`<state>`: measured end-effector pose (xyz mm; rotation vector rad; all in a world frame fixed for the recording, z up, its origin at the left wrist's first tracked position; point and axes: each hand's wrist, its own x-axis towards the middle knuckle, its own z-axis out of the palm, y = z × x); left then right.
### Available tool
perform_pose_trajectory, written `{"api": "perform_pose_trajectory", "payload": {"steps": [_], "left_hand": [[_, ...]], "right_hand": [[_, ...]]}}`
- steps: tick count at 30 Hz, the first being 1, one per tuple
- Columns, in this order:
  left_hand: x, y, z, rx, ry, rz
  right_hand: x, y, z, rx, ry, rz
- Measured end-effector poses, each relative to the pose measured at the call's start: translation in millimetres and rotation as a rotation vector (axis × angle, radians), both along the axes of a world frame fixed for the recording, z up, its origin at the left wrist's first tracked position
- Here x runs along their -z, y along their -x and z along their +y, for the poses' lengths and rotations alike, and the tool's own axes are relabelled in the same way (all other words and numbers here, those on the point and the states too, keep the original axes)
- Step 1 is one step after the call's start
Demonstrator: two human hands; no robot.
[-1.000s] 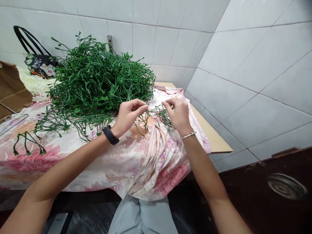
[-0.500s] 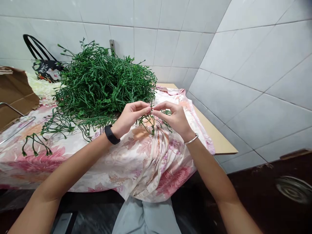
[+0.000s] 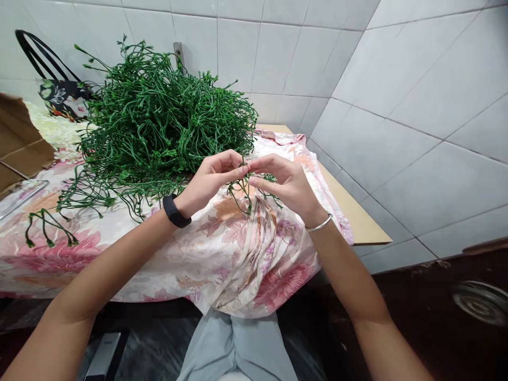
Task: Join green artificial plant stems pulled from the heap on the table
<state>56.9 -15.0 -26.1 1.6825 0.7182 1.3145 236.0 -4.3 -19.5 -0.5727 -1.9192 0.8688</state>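
Observation:
My left hand (image 3: 211, 179) pinches a small sprig of green artificial stems (image 3: 246, 200) between thumb and fingertips. The sprig's thin branches hang below the fingers, and its top pokes up between both hands. Against the left fingertips rest the fingers of my right hand (image 3: 292, 182), while its thumb stands apart below them. The exact spot where the sprig is held is partly hidden by the fingertips. Just behind the hands rises a large heap of green artificial stems (image 3: 166, 116) with bud-like tips.
A floral cloth (image 3: 166, 264) covers the table, whose bare wooden edge (image 3: 349, 211) shows at right. Loose stems (image 3: 50, 227) lie at left. Further left are pale flowers (image 3: 59, 132), brown cardboard (image 3: 19, 137) and a black floral bag (image 3: 65, 98). Tiled walls stand behind and right.
My right thumb has come away from its fingertips and the sprig, opening a gap. The left hand keeps its pinch. The view has tilted slightly downward.

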Motion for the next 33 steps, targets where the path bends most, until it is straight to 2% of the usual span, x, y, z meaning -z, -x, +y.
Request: {"api": "perform_pose_trajectory", "payload": {"steps": [5,12,20,26,33], "left_hand": [[-1.1,0.9,-1.7,0.032,-0.028,0.038],[0.4,1.0,-1.9,0.003,-0.005,0.037],[0.0,-0.3,-6.3,0.133,0.039,0.049],[1.9,0.1,-5.2,0.087,-0.067,0.113],[5.2,0.9,-3.0,-0.065,-0.224,0.285]], "right_hand": [[-1.0,-1.4,-0.5,0.055,-0.06,-0.071],[1.0,-1.4,-1.1,0.147,-0.168,-0.112],[-2.1,-6.0,-1.5,0.049,-0.148,-0.158],[-4.9,-8.5,-1.2,0.017,-0.17,-0.189],[-1.8,-6.7,-0.8,0.068,-0.202,-0.251]]}}
